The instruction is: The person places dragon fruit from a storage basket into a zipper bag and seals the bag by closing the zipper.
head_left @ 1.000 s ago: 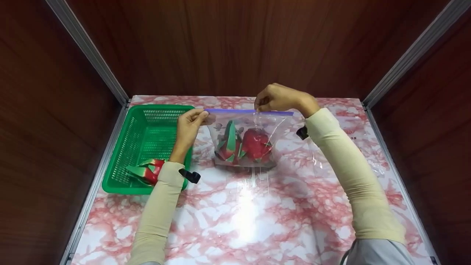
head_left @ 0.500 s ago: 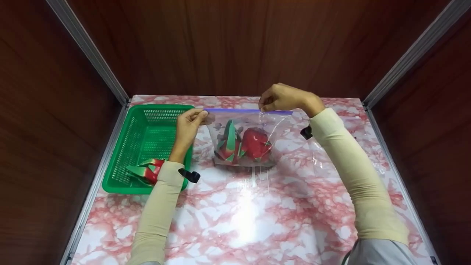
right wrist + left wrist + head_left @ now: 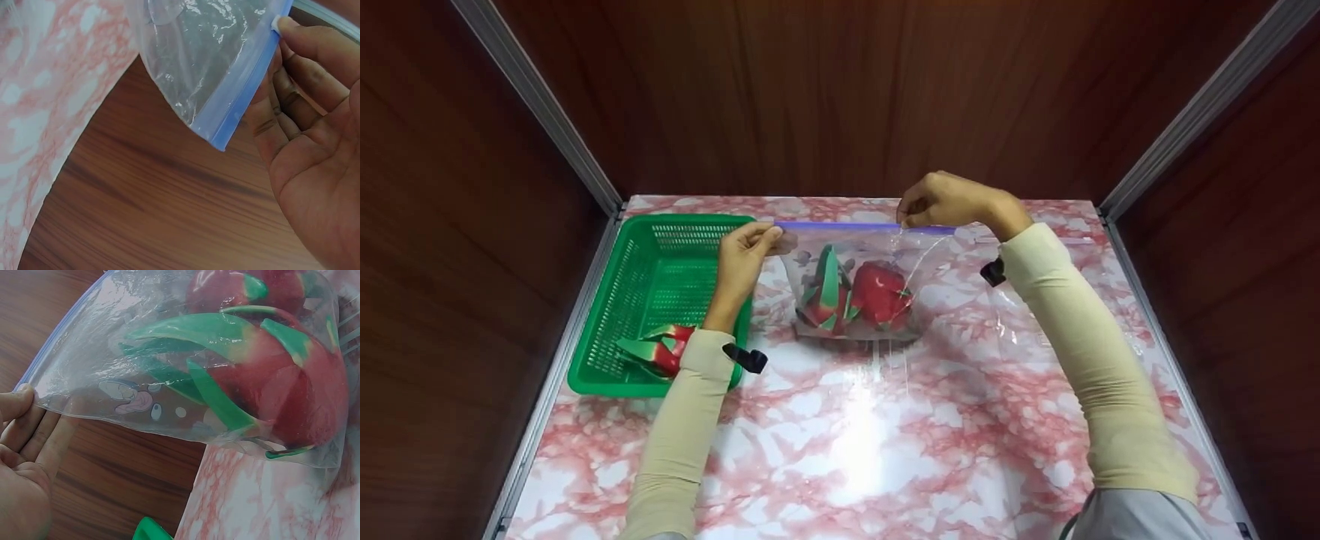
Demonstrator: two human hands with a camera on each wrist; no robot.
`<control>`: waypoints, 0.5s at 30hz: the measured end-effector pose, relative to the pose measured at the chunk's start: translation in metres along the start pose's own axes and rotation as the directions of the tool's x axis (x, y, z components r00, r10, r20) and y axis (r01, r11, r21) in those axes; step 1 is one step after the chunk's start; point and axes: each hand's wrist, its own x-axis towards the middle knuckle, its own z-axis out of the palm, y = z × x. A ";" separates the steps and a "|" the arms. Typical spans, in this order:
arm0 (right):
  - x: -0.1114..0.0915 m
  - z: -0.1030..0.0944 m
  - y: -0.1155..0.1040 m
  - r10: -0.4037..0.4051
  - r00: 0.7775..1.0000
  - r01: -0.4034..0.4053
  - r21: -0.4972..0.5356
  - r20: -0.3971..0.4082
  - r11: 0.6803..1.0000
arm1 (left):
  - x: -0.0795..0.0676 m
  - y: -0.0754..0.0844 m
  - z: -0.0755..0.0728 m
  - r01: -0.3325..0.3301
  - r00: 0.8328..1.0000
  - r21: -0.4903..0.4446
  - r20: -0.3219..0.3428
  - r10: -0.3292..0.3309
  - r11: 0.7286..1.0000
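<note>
A clear zip bag (image 3: 934,259) hangs upright at the middle back of the table, its blue-purple zip strip (image 3: 840,226) stretched between both hands. Inside are two dragon fruits: one (image 3: 826,306) shows long green leaves, the other (image 3: 877,289) is mostly red. My left hand (image 3: 742,255) pinches the bag's top left corner between thumb and fingers, the other fingers behind the film in the left wrist view. Toward the strip's right end, my right hand (image 3: 960,201) pinches a small white slider (image 3: 276,23) on it. A stretch of strip shows beyond that slider.
Left of the bag stands a green plastic basket (image 3: 682,219) with another dragon fruit (image 3: 660,354) at its near end, partly behind my left forearm. A flat clear bag (image 3: 1011,334) lies on the right of the marbled table (image 3: 810,450). Wooden panels (image 3: 825,97) enclose the back and sides.
My right hand has slid rightward along the zip strip, nearer its right end. The left hand stays at the bag's corner, and the fruits hang almost unmoved.
</note>
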 end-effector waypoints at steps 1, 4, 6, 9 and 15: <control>-0.001 0.000 0.000 -0.003 1.000 0.003 0.000 -0.001 1.000 | 0.000 0.000 0.000 -0.001 1.000 0.000 -0.001 0.001 1.000; -0.002 -0.001 0.002 -0.011 1.000 0.011 0.002 -0.003 1.000 | 0.000 -0.001 0.000 -0.003 1.000 -0.004 -0.002 0.003 1.000; -0.004 -0.001 0.002 -0.006 1.000 0.006 0.004 -0.004 1.000 | 0.000 -0.001 -0.001 -0.003 1.000 -0.005 -0.004 0.003 1.000; -0.006 -0.001 0.004 0.006 1.000 -0.006 0.010 -0.005 1.000 | 0.001 0.000 0.000 0.000 1.000 0.001 -0.004 0.000 1.000; -0.010 -0.002 0.009 0.016 1.000 -0.015 0.016 -0.022 1.000 | 0.002 0.000 0.000 0.015 0.999 0.035 -0.032 -0.014 0.999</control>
